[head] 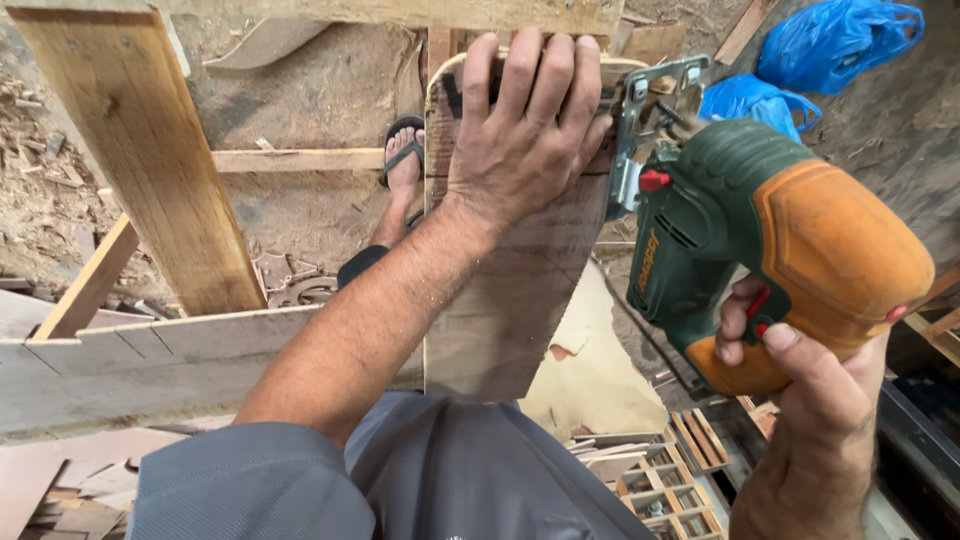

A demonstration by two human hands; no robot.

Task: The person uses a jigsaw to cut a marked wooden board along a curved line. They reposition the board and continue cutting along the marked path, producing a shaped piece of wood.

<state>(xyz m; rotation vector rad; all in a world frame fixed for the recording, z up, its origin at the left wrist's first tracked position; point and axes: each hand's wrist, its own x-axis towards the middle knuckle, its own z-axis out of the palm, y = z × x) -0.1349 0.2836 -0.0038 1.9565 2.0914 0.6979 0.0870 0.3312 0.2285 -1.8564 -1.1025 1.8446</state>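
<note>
My left hand (pixel 525 130) lies flat, palm down, on a dark narrow wooden board (pixel 500 310) that runs away from me, pressing near its rounded far end. My right hand (pixel 800 400) grips the handle of a green and orange jigsaw (pixel 770 230) from below, a finger on its red trigger. The saw's metal shoe (pixel 640 130) sits against the board's right edge, just beside my left fingers. The blade itself is hidden.
A thick pale plank (pixel 150 160) leans at the left over a grey notched board (pixel 150 360). My sandalled foot (pixel 403 160) stands on sawdust-covered ground. Blue plastic bags (pixel 830 45) lie at top right. Small slatted wooden frames (pixel 670 470) rest below the saw.
</note>
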